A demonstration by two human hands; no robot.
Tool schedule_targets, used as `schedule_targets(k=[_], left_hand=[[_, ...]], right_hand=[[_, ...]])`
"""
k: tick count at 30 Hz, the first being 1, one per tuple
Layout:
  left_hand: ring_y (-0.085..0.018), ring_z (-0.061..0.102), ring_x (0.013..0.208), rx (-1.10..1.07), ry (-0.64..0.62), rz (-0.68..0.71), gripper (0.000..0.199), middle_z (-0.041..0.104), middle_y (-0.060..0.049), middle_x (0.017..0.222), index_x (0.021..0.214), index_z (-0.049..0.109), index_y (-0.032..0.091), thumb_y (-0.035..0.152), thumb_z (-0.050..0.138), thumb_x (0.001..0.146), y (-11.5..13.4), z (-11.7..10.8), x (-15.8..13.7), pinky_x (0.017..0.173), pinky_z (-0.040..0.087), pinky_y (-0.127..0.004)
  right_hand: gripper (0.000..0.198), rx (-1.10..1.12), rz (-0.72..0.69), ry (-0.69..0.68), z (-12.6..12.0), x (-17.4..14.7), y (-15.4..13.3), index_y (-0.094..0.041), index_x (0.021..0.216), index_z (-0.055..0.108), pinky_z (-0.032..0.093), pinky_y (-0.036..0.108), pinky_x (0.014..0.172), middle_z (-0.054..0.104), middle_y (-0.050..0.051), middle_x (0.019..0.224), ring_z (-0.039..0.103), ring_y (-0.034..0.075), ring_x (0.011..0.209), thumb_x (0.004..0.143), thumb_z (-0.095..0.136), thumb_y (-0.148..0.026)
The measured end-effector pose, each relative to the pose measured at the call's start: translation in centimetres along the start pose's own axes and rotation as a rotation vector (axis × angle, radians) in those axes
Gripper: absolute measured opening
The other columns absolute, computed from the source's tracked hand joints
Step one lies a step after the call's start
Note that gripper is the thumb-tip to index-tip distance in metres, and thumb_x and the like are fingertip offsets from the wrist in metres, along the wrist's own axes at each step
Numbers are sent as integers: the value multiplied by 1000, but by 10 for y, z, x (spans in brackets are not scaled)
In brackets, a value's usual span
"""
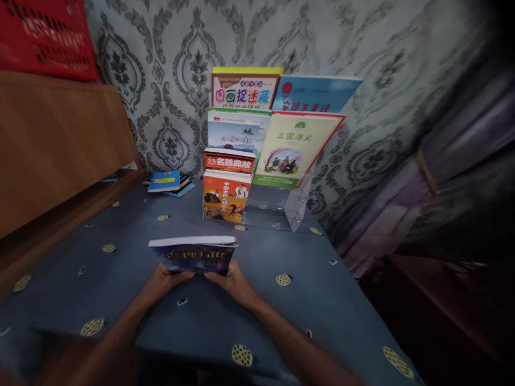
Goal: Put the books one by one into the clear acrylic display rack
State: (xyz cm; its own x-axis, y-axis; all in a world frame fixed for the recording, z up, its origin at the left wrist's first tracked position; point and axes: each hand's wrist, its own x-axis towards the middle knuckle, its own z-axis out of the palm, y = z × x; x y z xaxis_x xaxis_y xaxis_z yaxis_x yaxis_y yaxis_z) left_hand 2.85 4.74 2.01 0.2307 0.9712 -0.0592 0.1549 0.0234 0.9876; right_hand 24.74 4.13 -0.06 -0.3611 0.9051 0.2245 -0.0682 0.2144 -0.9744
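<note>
A dark blue book (193, 256) with yellowish lettering is held low over the table, its white page edges facing up. My left hand (171, 276) grips its lower left part, thumb across the cover. On the lower right, my right hand (229, 279) grips the same book, thumb likewise on the cover. Both hands' other fingers are hidden behind the book. Beyond it stands a clear acrylic book rack (295, 209) carrying several books in tiers. An orange book (226, 197) fills its lowest left place, and a pale green book (295, 150) leans at the right.
A small pile of books, a blue book (164, 181) on top, lies at the back left of the table (120, 289). A wooden cabinet (60, 145) with a red basket (48, 40) borders the left. Tied curtains (402, 193) hang at the right, patterned wallpaper (173, 69) behind.
</note>
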Motion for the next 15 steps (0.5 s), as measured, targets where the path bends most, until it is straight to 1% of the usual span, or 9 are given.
schedule_targets(k=[4, 7, 10, 15], left_hand=[[-30, 75, 88, 19, 29, -38, 37, 81, -5, 90, 79, 82, 23, 51, 89, 55, -5, -1, 1, 82, 62, -39], [-30, 75, 87, 0, 66, -32, 40, 81, -5, 88, 78, 82, 24, 55, 89, 53, -8, 2, 1, 80, 62, -39], [-29, 74, 88, -21, 94, -42, 41, 81, -5, 90, 80, 82, 24, 55, 89, 54, -9, 6, -1, 83, 61, -38], [-28, 74, 90, -75, 65, -82, 39, 81, -4, 92, 83, 82, 25, 53, 88, 56, -11, 8, 2, 85, 60, -38]], right_hand=[[40, -50, -6, 6, -1, -2, 7, -22, 98, 76, 55, 36, 88, 74, 2, 93, 66, 20, 88, 83, 72, -58], [39, -74, -1, 27, -2, -3, 10, -21, 97, 76, 55, 35, 85, 74, 1, 91, 65, 21, 89, 83, 72, -57], [40, -62, 1, 18, -4, -2, 8, -19, 96, 75, 54, 33, 83, 72, 1, 88, 64, 19, 86, 83, 73, -56], [36, 1, 24, -24, -9, -1, 0, -19, 96, 75, 52, 33, 82, 70, 1, 90, 61, 17, 81, 82, 75, -52]])
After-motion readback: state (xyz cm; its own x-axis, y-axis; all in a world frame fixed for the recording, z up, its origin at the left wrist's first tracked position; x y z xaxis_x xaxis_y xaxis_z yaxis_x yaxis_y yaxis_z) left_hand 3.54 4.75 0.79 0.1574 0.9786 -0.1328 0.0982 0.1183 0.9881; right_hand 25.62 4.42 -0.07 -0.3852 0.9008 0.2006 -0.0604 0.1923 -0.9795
